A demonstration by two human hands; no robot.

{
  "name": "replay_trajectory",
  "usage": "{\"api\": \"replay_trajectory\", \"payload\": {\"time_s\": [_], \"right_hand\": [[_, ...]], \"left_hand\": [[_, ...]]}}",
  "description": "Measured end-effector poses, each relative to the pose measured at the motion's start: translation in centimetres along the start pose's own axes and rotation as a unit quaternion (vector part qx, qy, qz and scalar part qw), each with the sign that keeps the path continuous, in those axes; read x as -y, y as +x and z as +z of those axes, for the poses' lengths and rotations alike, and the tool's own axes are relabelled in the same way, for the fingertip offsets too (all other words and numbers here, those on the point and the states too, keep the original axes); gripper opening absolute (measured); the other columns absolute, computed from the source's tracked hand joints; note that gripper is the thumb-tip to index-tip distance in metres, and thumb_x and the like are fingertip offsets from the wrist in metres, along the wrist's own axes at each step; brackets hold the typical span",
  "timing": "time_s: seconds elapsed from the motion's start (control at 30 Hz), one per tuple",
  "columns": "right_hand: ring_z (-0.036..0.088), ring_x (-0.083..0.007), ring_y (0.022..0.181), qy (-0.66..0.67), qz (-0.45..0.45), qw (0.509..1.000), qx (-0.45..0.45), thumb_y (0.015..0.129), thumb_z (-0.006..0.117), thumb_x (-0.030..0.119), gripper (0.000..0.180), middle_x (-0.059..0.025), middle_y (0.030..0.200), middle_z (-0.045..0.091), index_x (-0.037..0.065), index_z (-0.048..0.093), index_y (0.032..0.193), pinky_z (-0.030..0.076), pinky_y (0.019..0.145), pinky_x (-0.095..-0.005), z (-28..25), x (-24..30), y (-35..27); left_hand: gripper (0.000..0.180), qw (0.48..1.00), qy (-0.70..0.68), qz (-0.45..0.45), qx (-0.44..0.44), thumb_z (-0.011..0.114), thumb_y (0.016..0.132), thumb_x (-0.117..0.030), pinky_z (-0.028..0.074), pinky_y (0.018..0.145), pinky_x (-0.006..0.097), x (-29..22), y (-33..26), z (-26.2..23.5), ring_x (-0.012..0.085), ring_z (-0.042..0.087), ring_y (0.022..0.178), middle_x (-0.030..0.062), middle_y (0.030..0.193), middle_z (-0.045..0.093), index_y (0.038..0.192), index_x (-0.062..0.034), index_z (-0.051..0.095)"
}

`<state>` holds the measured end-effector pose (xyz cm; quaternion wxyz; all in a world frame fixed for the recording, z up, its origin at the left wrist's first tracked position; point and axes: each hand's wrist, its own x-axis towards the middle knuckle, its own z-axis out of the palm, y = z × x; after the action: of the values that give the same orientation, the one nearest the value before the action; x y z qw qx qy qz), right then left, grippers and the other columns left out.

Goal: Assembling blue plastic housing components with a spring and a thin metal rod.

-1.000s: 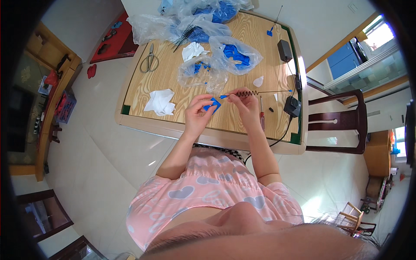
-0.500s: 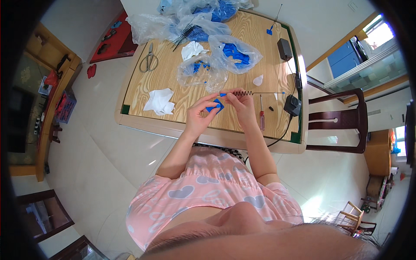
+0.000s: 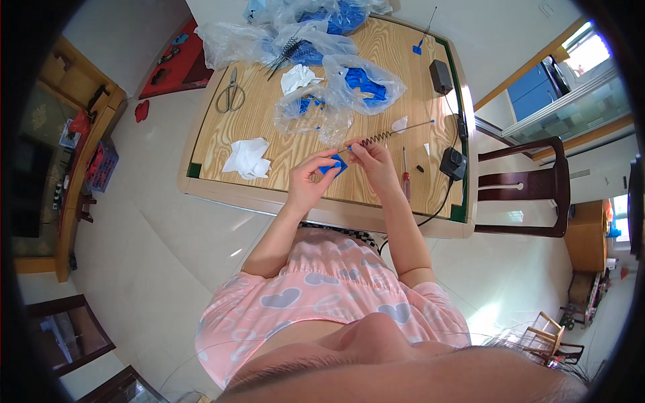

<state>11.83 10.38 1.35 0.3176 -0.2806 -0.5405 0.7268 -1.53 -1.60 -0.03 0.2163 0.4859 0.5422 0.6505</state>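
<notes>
While both hands remain raised over the near half of the light wooden table with a green-edged rim (image 3: 201, 171), the small blue plastic piece (image 3: 334, 165) now sits lower and closer to the table edge than it did a second ago, when it was held up between the hands with the spring running off level to the right. The left hand (image 3: 310, 180) holds that blue piece, thumb and forefinger pressed on it, the wrist bent and the palm turned toward 3 o'clock. The right hand (image 3: 373, 163) sits just beside it at 3 o'clock, fingers curled together and pinching the near end of a thin metal coil spring with a long straight wire tail (image 3: 390, 133); the spring now rises toward 1 o'clock from the fingertips, where earlier it lay flatter. Both forearms come up from 6 o'clock and converge at the hands. A red-handled screwdriver (image 3: 405, 176) lies on the table just at 3 o'clock of the right hand. A crumpled white cloth (image 3: 247, 158) lies at 9 o'clock of the left hand, well apart. Clear plastic bags holding blue parts (image 3: 349, 87) lie at 12 o'clock of the hands, and a pair of metal scissors (image 3: 231, 94) lies toward 10 o'clock. A black power adapter with its cord (image 3: 453, 162) rests near the table's right edge.
</notes>
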Motion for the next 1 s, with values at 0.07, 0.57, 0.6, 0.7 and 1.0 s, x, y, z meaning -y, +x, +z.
{"api": "replay_trajectory", "payload": {"time_s": [0.07, 0.57, 0.6, 0.7, 1.0], "right_hand": [[0.059, -0.0091, 0.076, 0.007, 0.01, 1.0, -0.007, 0.093, 0.061, 0.018, 0.021, -0.0039, 0.087, 0.066, -0.001, 0.066, 0.1, 0.048, 0.073, -0.0252, -0.4, 0.0, 0.1], [0.061, -0.0097, 0.079, -0.137, -0.125, 0.982, 0.024, 0.085, 0.067, 0.005, 0.007, -0.0029, 0.083, 0.067, -0.002, 0.067, 0.088, 0.048, 0.072, -0.0255, 1.3, 5.1, -2.7], [0.06, -0.0104, 0.079, -0.171, -0.155, 0.973, 0.031, 0.084, 0.068, 0.004, 0.007, -0.0036, 0.084, 0.067, -0.002, 0.067, 0.088, 0.047, 0.072, -0.0259, 1.2, 5.0, -2.6], [0.059, -0.0119, 0.08, -0.22, -0.194, 0.955, 0.05, 0.082, 0.068, 0.0, 0.005, -0.0043, 0.085, 0.066, -0.002, 0.066, 0.087, 0.046, 0.073, -0.0263, 1.6, 5.5, -2.7], [0.058, -0.013, 0.078, -0.244, -0.225, 0.942, 0.054, 0.081, 0.068, -0.001, 0.007, -0.0047, 0.085, 0.065, 0.0, 0.066, 0.087, 0.045, 0.071, -0.0274, 1.9, 5.3, -2.7]], "left_hand": [[0.017, 1.0, -0.004, 0.0, -0.001, 0.071, 0.079, 0.0, 0.048, 0.068, 0.022, -0.1, 0.0, 0.0, 0.0137, 0.064, 0.095, 0.0108, 0.115, 0.066, 0.095, -0.0055, 0.069], [0.017, 1.0, -0.021, -0.007, -0.008, 0.07, 0.079, 0.002, 0.048, 0.068, 0.021, 0.3, 0.0, 0.1, 0.0132, 0.064, 0.094, 0.0128, 0.115, 0.066, 0.095, -0.0039, 0.069], [0.017, 1.0, -0.025, -0.005, -0.009, 0.07, 0.079, 0.003, 0.048, 0.068, 0.021, 0.3, 0.0, 0.2, 0.0129, 0.064, 0.093, 0.0132, 0.115, 0.066, 0.095, -0.0037, 0.069], [0.018, 1.0, -0.021, -0.005, -0.016, 0.07, 0.079, 0.003, 0.049, 0.068, 0.021, 0.4, 0.0, 0.3, 0.0121, 0.064, 0.091, 0.0135, 0.115, 0.065, 0.095, -0.0036, 0.069], [0.018, 1.0, -0.024, -0.006, -0.009, 0.069, 0.079, 0.003, 0.05, 0.07, 0.021, 0.1, 0.0, 0.3, 0.0127, 0.064, 0.093, 0.0138, 0.116, 0.065, 0.096, -0.0037, 0.069]]}}
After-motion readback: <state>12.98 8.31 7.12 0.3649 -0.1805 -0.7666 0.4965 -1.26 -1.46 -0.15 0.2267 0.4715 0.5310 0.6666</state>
